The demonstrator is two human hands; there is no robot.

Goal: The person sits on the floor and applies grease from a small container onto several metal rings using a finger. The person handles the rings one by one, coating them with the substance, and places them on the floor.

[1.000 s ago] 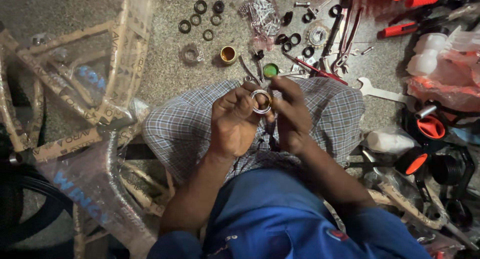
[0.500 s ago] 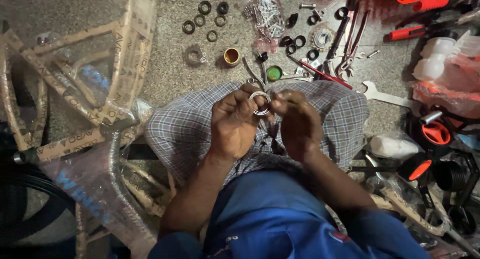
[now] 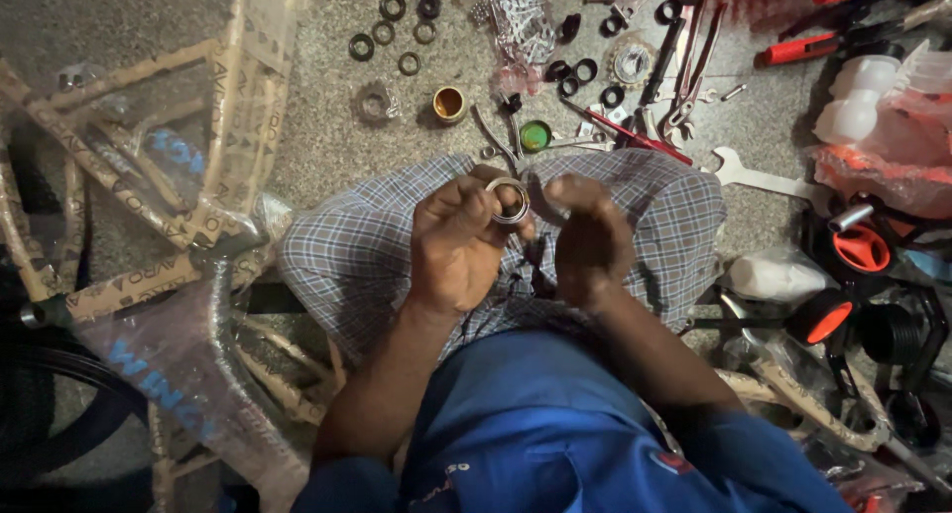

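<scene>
My left hand (image 3: 458, 243) holds a small silver metal ring (image 3: 508, 200) between thumb and fingertips, above my lap in checked cloth. My right hand (image 3: 589, 233) is right beside it with fingers curled; its fingertips are close to the ring, and I cannot tell whether they hold anything. Both hands hover over my knees, near the floor where small parts lie.
On the stone floor ahead lie several black rings (image 3: 393, 5), a brass cup (image 3: 448, 103), a green cap (image 3: 535, 135), a bag of bolts (image 3: 521, 17), a sprocket (image 3: 631, 63), spanners (image 3: 754, 176) and red-handled tools (image 3: 808, 47). A paper-wrapped bicycle frame (image 3: 188, 226) stands left; orange-and-black parts (image 3: 861, 247) right.
My right hand has drawn slightly away from the ring and curled; my left hand keeps the ring in about the same place.
</scene>
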